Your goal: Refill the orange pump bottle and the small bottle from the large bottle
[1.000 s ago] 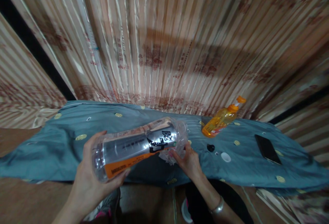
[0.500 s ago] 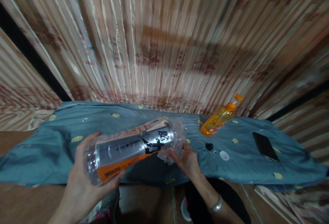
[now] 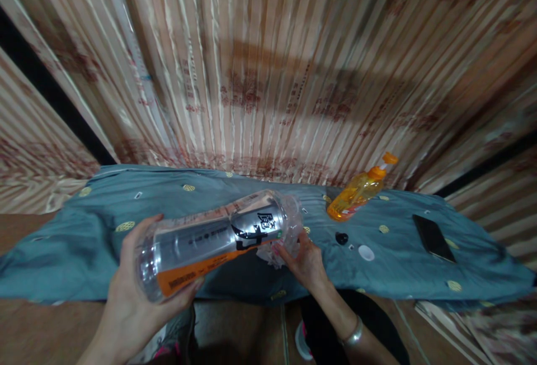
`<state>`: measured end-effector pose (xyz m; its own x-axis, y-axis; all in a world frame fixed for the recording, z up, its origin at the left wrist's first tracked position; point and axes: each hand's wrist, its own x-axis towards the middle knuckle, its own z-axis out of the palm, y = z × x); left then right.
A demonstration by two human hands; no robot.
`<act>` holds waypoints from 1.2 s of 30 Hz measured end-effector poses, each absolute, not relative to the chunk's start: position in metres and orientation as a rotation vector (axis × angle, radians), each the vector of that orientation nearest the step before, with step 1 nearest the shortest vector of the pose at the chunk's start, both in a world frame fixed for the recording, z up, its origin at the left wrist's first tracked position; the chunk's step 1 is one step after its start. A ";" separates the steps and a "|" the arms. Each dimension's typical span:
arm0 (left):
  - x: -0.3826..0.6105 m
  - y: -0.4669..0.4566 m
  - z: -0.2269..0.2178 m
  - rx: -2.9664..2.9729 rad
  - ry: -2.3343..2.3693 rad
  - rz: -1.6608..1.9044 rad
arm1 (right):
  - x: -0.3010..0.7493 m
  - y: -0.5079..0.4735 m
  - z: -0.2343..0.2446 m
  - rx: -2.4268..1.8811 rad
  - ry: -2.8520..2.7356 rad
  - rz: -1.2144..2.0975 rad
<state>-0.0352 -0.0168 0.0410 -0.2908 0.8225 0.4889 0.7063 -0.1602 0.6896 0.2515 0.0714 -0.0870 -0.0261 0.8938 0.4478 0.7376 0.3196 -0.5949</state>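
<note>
A large clear plastic bottle (image 3: 213,242) with a silver and orange label lies nearly sideways in the air, its narrower end to the right. My left hand (image 3: 138,287) is wrapped round the wide base. At the neck end, my right hand (image 3: 304,264) is closed on a crumpled whitish tissue (image 3: 272,254) that presses against the bottle. Part of the tissue is hidden behind the bottle and my fingers. A silver bracelet (image 3: 354,332) circles my right wrist.
The teal patterned cloth (image 3: 168,192) carries an orange pump-top bottle (image 3: 356,194), a small black cap (image 3: 342,238), a white disc (image 3: 366,252) and a dark phone (image 3: 433,238). Behind it hangs a pleated curtain (image 3: 268,74). Shoes and a dark-clothed knee show below.
Both hands and the clear bottle stay almost in place. The bottle has turned or shifted very slightly to the left. Everything on the cloth is unmoved.
</note>
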 end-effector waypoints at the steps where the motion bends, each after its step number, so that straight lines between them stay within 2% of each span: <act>1: -0.035 -0.017 0.041 1.800 1.953 1.450 | 0.252 0.071 -0.087 -1.460 -1.798 0.252; 36: -0.038 -0.017 0.037 1.739 1.909 1.434 | 0.253 0.072 -0.088 -1.490 -1.839 0.194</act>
<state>-0.0382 -0.0174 0.0373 -0.2956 0.8449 0.4459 0.6636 -0.1542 0.7320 0.2530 0.0717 -0.0878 -0.0429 0.8924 0.4492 0.7791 0.3114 -0.5441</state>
